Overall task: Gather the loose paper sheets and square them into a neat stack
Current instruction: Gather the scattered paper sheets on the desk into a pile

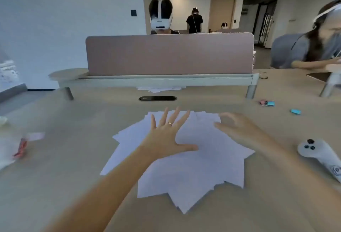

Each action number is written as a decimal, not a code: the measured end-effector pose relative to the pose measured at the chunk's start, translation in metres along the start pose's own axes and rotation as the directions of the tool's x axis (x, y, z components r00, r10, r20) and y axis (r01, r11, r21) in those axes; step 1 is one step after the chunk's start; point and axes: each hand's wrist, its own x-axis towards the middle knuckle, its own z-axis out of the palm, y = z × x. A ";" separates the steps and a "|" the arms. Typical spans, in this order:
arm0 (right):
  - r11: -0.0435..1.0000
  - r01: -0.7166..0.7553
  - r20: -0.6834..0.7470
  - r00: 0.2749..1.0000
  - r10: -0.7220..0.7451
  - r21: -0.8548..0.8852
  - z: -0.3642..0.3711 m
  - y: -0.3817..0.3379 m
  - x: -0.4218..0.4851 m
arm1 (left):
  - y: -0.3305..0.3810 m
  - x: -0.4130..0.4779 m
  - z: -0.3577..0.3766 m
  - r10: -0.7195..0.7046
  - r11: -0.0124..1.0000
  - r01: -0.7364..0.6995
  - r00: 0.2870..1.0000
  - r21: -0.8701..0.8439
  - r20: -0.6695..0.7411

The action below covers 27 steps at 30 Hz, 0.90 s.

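Note:
Several white paper sheets [193,172] lie fanned out and skewed in a loose pile on the tan desk [73,167], corners sticking out on all sides. My left hand [166,135] rests flat on the pile's upper left part, fingers spread wide, a ring on one finger. My right hand [238,128] hovers over the pile's far right corner, fingers curled and apart, blurred by motion, with nothing in it.
A white handheld controller [321,158] lies at the right. Blue and pink clips [267,103] and another blue clip [296,111] sit at the far right. A pink divider [169,56] stands behind; more papers [158,89] lie under its shelf. People sit beyond and at right.

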 end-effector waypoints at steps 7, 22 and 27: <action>0.964 -0.117 0.060 0.989 0.135 -0.239 0.026 0.025 0.002 | -0.012 -0.013 0.020 -0.003 0.992 0.023 0.987 -0.124 0.159; 0.939 -0.286 0.330 0.882 0.335 -0.189 -0.025 0.014 0.033 | -0.035 -0.004 0.010 0.038 0.976 -0.042 0.999 -0.214 -0.024; 0.810 -0.262 -0.007 0.950 0.312 0.525 -0.011 0.017 -0.019 | -0.031 -0.003 -0.014 -0.506 0.345 0.281 0.859 -0.895 0.075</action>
